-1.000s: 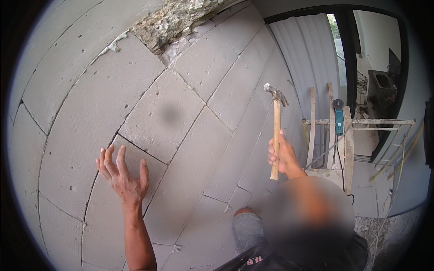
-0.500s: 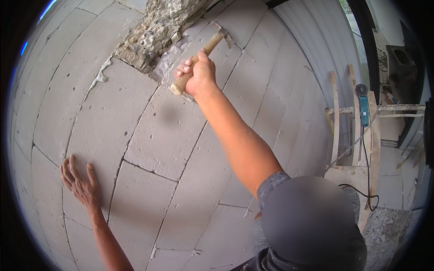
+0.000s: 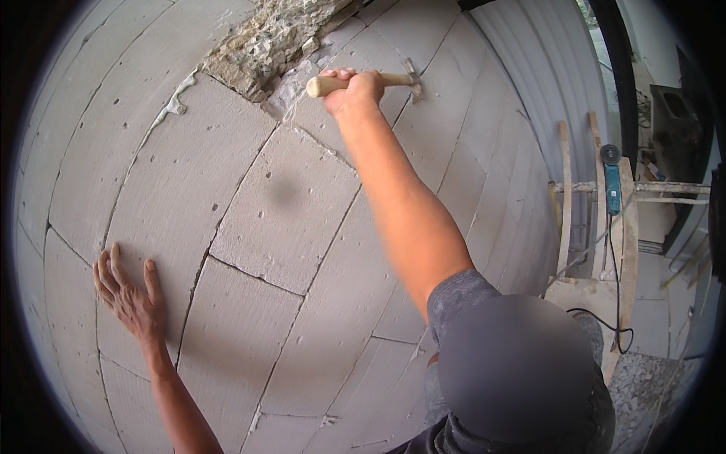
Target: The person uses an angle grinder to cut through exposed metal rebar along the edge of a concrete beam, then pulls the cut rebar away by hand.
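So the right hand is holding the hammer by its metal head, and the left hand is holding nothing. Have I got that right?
Not quite: the head camera's view shows the right hand gripping the hammer by its pale handle, with the metal head sticking out beyond the fist. The left hand is indeed holding nothing.

right fingers (image 3: 345,73) — around hammer (image 3: 395,79) | left fingers (image 3: 118,263) — spread by block wall (image 3: 257,219)

A claw hammer (image 3: 395,79) with a pale wooden handle and metal head is held nearly level across the view, head to the right, before a wall of pale grey, pitted rectangular blocks (image 3: 249,219) whose slanting rows meet at narrow dark joints.
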`<state>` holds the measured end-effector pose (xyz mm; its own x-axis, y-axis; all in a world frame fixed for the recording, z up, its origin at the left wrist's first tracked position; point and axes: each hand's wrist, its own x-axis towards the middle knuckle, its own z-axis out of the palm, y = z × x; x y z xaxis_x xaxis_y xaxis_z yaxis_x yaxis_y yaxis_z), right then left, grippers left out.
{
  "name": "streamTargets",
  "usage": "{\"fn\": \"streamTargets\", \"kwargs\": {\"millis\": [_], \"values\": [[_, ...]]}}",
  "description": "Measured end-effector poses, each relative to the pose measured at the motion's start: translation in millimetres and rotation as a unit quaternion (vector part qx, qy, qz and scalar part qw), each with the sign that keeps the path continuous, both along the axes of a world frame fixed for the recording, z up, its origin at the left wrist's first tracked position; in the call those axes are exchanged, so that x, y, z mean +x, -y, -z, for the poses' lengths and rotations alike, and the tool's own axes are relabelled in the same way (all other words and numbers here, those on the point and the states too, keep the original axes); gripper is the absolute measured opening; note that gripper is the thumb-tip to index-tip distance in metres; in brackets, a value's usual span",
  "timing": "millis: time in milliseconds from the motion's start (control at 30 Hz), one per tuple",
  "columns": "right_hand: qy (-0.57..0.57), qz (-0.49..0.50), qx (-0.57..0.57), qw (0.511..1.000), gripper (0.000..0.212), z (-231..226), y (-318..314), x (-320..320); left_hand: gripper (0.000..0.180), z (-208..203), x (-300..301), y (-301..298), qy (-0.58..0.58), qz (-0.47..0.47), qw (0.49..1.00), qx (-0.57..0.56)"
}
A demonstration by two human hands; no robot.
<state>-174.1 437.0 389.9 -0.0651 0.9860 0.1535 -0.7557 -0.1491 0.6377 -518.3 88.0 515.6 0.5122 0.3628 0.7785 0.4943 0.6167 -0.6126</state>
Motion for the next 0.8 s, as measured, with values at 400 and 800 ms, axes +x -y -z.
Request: {"fn": "streamTargets", "kwargs": {"millis": [400,800], "values": [[0.023,0.000,-0.071,0.997,0.043,27,1,0,0.075,-3,-17,-3,0.001,-0.016,1.000,0.013],[0.036,0.012,-0.010,0.999,0.045,25,-28,13,0.078,-4,-18,-3,-0.011,-0.004,1.000,0.006]]}}
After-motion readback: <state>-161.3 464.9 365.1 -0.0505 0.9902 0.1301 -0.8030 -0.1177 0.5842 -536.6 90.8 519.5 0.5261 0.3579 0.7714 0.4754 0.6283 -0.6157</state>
